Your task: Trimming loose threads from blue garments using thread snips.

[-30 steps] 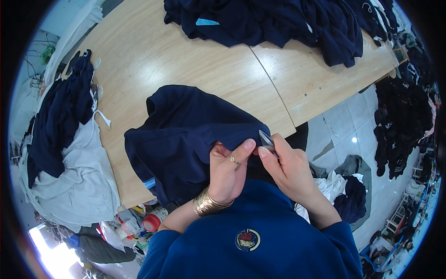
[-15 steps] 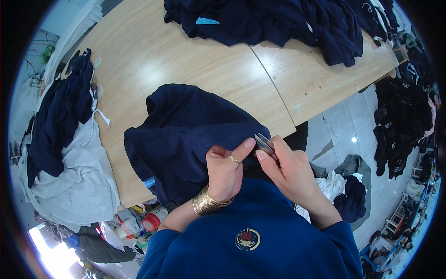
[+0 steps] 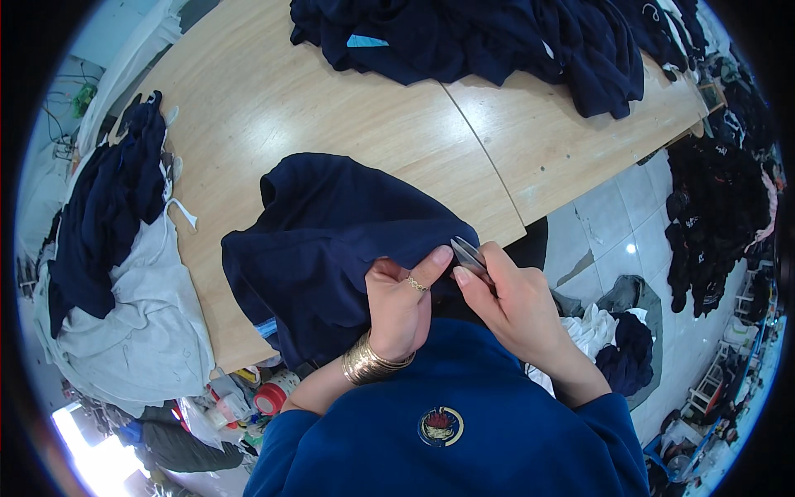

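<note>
A navy garment lies bunched over the table's near edge, with a light-blue patch low on its left side. My left hand pinches its near right edge between thumb and fingers; the fingertips are partly hidden behind the cloth. In my right hand is a pair of metal thread snips, its blades pointing up and left against the garment's edge, just beside my left thumb. Whether any thread lies between the blades is too small to tell.
Heaped navy garments cover the far side of the wooden table. More navy cloth and a pale grey cloth hang over its left end. A red-lidded container stands below. Dark clothes pile up at right beyond the tiled floor.
Almost nothing differs. Both hands keep their grip on the garment's edge and the snips, and the whole view has shifted very slightly.
</note>
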A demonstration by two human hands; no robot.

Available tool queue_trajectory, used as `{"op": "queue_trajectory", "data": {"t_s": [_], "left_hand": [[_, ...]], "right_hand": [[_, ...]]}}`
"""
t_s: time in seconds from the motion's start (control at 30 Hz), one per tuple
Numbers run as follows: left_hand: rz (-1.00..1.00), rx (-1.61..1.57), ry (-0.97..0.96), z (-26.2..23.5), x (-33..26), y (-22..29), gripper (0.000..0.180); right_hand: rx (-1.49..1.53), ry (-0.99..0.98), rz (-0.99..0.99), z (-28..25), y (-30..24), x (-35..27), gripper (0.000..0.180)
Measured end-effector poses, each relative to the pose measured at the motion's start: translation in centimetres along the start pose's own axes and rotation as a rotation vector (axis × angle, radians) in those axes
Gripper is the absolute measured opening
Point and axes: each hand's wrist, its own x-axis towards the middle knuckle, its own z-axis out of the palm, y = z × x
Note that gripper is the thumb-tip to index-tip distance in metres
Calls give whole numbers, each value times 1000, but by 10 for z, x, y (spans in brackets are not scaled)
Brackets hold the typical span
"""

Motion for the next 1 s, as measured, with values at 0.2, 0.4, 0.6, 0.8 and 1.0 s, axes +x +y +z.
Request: {"op": "queue_trajectory", "data": {"t_s": [0.2, 0.4, 0.6, 0.8, 1.0], "left_hand": [[19, 10, -1, 1, -1, 0, 26], [75, 73, 21, 3, -1, -2, 28], [101, 183, 24, 5, -3, -1, 28], [83, 162, 17, 8, -3, 4, 25], [90, 158, 29, 6, -5, 3, 24]], "right_hand": [[-31, 32, -9, 1, -1, 0, 19], [-176, 100, -66, 5, 2, 0, 18], [-216, 120, -39, 6, 1, 1, 18], [-46, 98, 10, 4, -2, 1, 20], [3, 14, 67, 1, -5, -4, 21]]}}
